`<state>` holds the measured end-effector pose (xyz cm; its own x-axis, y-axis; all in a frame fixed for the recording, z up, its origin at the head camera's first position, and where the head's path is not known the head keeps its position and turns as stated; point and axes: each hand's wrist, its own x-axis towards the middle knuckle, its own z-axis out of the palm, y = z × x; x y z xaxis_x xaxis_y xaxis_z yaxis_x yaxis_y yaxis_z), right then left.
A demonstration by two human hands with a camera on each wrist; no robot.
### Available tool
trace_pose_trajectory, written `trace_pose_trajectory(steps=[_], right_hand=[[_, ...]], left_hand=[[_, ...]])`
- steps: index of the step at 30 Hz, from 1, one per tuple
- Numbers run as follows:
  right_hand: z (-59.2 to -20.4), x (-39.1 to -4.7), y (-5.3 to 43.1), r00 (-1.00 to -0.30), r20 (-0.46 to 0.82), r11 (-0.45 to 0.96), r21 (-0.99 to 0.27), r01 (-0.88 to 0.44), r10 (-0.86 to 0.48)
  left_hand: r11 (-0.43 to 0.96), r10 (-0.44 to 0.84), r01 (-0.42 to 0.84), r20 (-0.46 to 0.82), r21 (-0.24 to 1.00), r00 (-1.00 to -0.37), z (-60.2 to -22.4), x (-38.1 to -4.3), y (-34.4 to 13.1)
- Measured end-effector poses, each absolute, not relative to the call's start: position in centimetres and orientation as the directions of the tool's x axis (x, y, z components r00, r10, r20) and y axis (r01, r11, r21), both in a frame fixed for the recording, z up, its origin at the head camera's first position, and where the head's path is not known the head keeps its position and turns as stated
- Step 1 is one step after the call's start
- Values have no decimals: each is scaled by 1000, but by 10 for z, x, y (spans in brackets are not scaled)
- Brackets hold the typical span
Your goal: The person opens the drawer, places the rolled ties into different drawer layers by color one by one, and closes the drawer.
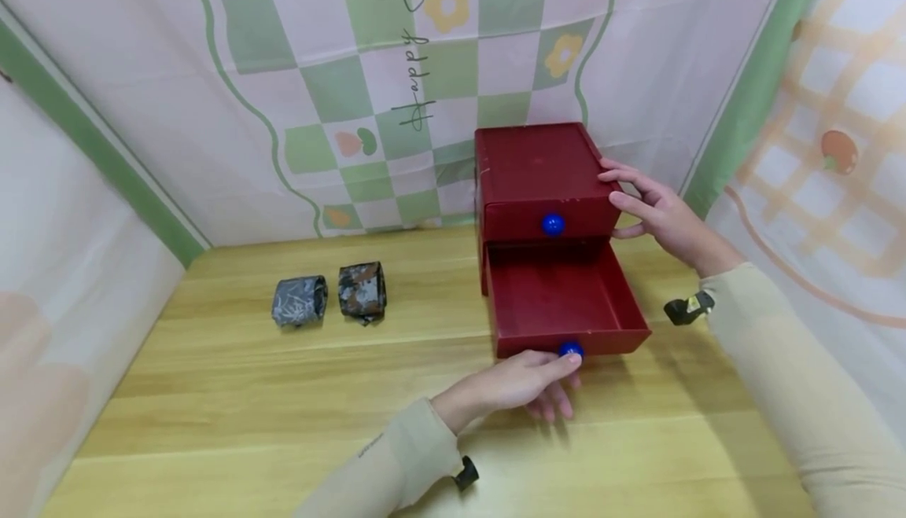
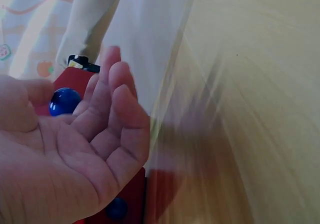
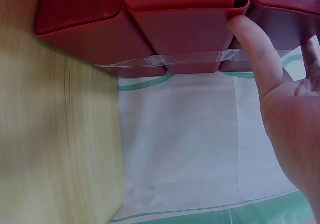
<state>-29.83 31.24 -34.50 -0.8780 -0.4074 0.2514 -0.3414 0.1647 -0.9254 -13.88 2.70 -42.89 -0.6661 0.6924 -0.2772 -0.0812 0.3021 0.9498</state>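
A red drawer cabinet (image 1: 534, 163) stands against the back curtain. One of its drawers (image 1: 609, 343), below the top one, is pulled out, and its visible inside is bare. My left hand (image 1: 520, 383) pinches that drawer's blue knob (image 1: 569, 347) between thumb and index finger, the other fingers spread loosely below. In the left wrist view the knob (image 2: 65, 103) shows between thumb and index finger. My right hand (image 1: 658, 211) rests against the cabinet's upper right side with fairly straight fingers; the right wrist view shows its thumb (image 3: 257, 49) touching the cabinet beside the top section.
To the left on the wooden table (image 1: 248, 408) lie two folded bundles, a grey patterned one (image 1: 299, 302) and a brown-grey camouflage one (image 1: 362, 290). The top drawer is closed, with a blue knob (image 1: 554, 225). Clear tape (image 3: 192, 58) runs across the cabinet's side. Printed curtains enclose the table.
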Motion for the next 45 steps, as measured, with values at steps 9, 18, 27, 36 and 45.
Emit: trace_pose_trajectory(steps=[9,18,27,36,45], right_hand=[[-342,-299,312,-877,248,165,-926,-340,-412],[-346,-299,313,-879,244,176,-924,-338,-409],[-345,-299,314,-880,246,193,-919,-345,-406],[-345,-299,314,-879,244,174,-925,-338,-410],[-345,-298,314,-878,244,177,-924,-340,-411]], left_hand=[[378,778,68,-277,923,-564,-411,-143,9],[338,828,144,-221,930,-516,-393,-145,-4],[253,862,256,-97,933,-498,-366,-149,-27],[199,867,321,-14,926,-498,-339,-157,-67],[128,749,402,177,907,-639,-334,-166,-108]])
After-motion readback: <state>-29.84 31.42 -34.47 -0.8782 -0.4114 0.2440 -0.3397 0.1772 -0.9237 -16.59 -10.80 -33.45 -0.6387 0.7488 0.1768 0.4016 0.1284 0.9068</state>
